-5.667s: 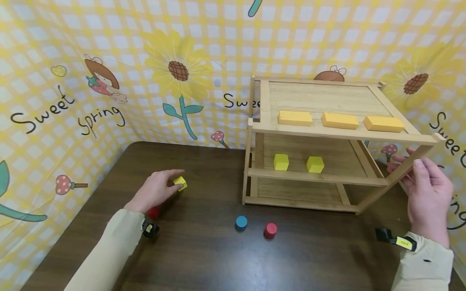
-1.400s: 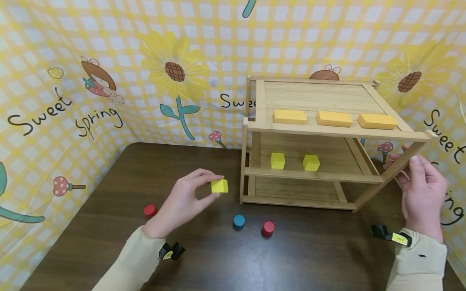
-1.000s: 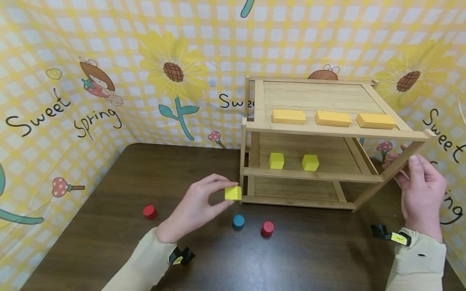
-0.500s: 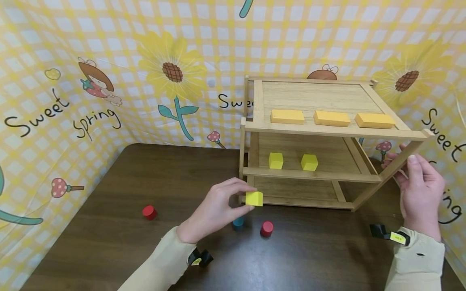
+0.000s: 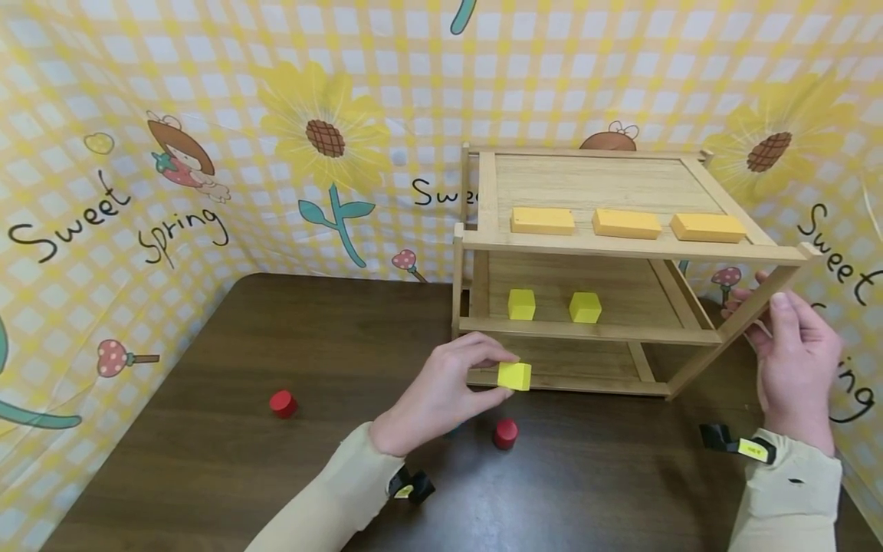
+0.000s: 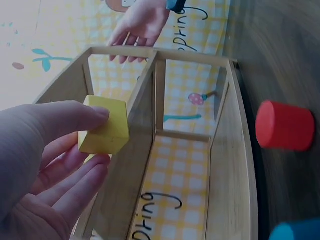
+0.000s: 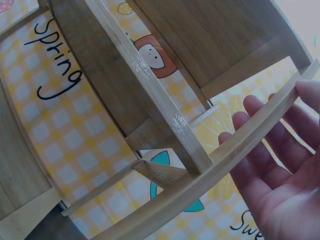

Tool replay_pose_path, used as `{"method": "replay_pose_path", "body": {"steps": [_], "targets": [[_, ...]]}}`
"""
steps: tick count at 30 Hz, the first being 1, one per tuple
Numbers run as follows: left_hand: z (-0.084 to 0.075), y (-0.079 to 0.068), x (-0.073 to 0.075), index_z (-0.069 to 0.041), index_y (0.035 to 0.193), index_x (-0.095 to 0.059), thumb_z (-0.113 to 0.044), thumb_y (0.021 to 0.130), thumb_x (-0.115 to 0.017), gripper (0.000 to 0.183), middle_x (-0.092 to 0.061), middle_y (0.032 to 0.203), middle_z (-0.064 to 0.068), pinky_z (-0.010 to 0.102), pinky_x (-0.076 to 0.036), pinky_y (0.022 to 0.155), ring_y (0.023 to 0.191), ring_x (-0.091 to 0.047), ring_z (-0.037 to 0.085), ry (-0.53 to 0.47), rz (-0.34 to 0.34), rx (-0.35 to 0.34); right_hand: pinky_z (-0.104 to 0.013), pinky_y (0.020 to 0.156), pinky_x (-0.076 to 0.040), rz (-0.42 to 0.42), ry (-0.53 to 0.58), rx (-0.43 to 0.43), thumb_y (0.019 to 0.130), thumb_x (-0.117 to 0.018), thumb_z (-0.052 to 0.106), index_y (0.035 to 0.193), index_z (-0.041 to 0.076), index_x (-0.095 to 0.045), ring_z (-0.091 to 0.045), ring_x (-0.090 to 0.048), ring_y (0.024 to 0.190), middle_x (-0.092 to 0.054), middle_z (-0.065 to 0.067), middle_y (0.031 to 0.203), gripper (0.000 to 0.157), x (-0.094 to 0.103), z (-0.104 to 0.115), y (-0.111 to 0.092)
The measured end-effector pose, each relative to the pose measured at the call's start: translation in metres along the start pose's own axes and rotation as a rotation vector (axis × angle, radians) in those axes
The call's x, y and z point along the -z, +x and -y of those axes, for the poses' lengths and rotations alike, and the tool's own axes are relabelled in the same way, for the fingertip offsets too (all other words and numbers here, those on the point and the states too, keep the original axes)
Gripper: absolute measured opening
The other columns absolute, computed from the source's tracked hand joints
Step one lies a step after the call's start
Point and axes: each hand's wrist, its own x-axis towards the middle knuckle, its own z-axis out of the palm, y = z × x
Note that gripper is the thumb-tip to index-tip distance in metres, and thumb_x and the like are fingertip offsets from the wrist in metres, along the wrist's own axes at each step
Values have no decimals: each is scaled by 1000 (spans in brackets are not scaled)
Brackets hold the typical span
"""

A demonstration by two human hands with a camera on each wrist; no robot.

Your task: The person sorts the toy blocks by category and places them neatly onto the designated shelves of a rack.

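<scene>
My left hand (image 5: 444, 387) pinches a yellow cube (image 5: 513, 376) between thumb and fingers, in front of the lower part of a three-level wooden shelf rack (image 5: 641, 335). In the left wrist view the thumb lies across one face of this cube (image 6: 111, 132). My right hand (image 5: 803, 360) holds the rack's front right post, its thumb on the near side and its fingers reaching behind, as the right wrist view shows. Two more yellow cubes, a left one (image 5: 521, 305) and a right one (image 5: 585, 307), sit on the middle shelf.
Three yellow-orange rectangular blocks (image 5: 626, 224) lie in a row on the top shelf. A red cylinder (image 5: 506, 434) stands before the rack, and a blue cylinder (image 6: 296, 231) is mostly hidden by my left hand. Another red cylinder (image 5: 283, 404) is at the table's left.
My left hand has taken the yellow cube from the table's left and carried it right to the rack's front, now covering most of the blue cylinder. My right hand stays at the post.
</scene>
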Motion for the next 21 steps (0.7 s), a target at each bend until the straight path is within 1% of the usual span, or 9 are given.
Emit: {"method": "replay_pose_path", "body": {"steps": [8,13,17,21], "targets": [[-5,21,-17,-7,116,-73,-2,83,-83,35,-66,113,-2,25,-53,92,104,-63,8,15,-7,-56,-26,82,-57,-6,-17,-11,103,-63,16,128,-15,-62,-29,-69,94,-72,-20,102,40,0,0,0],[-8,34,-23,-6,116,-72,-2,83,-83,35,-66,113,-1,19,-50,92,103,-63,8,1,-7,-86,-25,82,-57,-6,-21,-17,102,-64,17,128,-14,-62,-29,-68,95,-72,-22,103,40,0,0,1],[-10,43,-28,-5,116,-73,-4,83,-84,35,-67,112,1,18,-50,91,101,-64,10,-5,-8,-100,-26,82,-57,-4,-18,-12,102,-64,17,128,-14,-62,-29,-68,94,-71,-23,104,40,0,0,1],[-13,52,-33,-4,116,-73,-5,83,-85,35,-67,111,1,17,-49,91,100,-64,9,-15,-5,-101,-26,82,-57,-1,-8,-4,102,-64,16,127,-15,-62,-30,-68,96,-71,-22,103,40,1,-1,2]]}}
